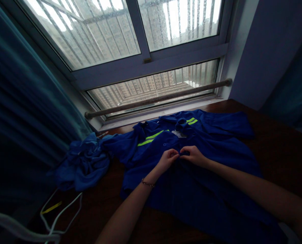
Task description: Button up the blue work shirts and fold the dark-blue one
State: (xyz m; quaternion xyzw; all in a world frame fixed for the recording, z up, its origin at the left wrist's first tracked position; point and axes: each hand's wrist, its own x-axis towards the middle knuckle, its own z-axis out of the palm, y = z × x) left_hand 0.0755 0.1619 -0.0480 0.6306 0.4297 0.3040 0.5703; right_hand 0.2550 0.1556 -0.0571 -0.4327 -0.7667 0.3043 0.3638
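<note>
A blue work jacket [212,149] with yellow-green stripes lies spread out, its collar toward the window. At the middle of its front opening, my left hand [168,158] pinches the cloth edge with thumb and fingers. Close against it on the right, my right hand [194,156] is closed on the jacket's other front edge. The fingertips of both hands almost meet. A pale patch [178,134] shows inside the open neck, just beyond my hands. Whatever small part of the front lies between the fingertips is too dark to make out.
The jacket rests on a dark wooden table [280,149]. Crumpled blue cloth [87,162] lies at the left, by a blue curtain [34,88]. A white wire hanger [54,220] with a yellow piece is at lower left. Beyond the table is a window with a metal rail [156,100].
</note>
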